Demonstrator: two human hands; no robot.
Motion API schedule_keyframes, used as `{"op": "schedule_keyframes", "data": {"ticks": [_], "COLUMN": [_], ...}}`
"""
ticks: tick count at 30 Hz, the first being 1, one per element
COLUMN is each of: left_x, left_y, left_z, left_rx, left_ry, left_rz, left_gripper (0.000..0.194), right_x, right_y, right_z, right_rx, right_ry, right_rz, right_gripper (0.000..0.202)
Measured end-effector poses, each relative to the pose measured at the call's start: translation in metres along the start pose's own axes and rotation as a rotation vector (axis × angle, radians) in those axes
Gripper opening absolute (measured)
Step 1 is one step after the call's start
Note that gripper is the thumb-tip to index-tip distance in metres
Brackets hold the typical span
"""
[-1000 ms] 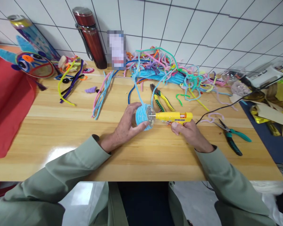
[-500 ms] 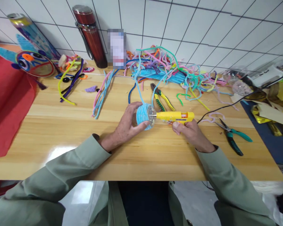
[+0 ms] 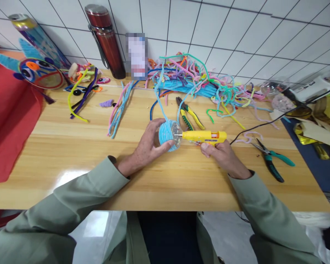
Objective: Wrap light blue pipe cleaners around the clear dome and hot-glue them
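My left hand (image 3: 150,145) is wrapped round a clear bottle (image 3: 177,134) lying on its side, its thumb pressing on the light blue pipe cleaner (image 3: 165,135) coiled around it. Two loose light blue lengths rise from the bottle toward the back. My right hand (image 3: 218,152) grips a yellow glue gun (image 3: 205,136), whose metal tip points left and meets or nearly meets the bottle's clear end. Behind the bottle lie yellow-green pliers (image 3: 189,113).
Tangled pipe cleaners (image 3: 187,82) line the wall beside a red thermos (image 3: 107,44). Teal pliers (image 3: 273,159) lie at right, near a black cord (image 3: 266,119). A decorated bird-like craft (image 3: 38,73) and red cloth (image 3: 11,124) are at left.
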State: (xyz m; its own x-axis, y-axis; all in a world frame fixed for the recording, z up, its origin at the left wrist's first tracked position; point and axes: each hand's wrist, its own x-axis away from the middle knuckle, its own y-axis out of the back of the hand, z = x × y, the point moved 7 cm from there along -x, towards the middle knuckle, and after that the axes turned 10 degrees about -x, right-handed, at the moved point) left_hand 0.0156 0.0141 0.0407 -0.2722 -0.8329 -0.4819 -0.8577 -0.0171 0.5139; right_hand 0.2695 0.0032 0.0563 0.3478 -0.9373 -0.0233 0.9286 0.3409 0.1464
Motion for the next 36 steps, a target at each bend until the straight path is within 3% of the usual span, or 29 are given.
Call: {"op": "schedule_keyframes", "data": {"ticks": [36], "left_x": [-0.0004], "left_y": [0.0023], "left_z": [-0.0036], "left_rx": [-0.008], "left_ry": [0.015], "left_rz": [0.013], "left_gripper": [0.066], "right_x": [-0.0022], "right_y": [0.0003], "right_z": [0.0049], "right_rx": [-0.028], "right_ry": [-0.007], "right_rz": [-0.017], "right_gripper": [0.035]}}
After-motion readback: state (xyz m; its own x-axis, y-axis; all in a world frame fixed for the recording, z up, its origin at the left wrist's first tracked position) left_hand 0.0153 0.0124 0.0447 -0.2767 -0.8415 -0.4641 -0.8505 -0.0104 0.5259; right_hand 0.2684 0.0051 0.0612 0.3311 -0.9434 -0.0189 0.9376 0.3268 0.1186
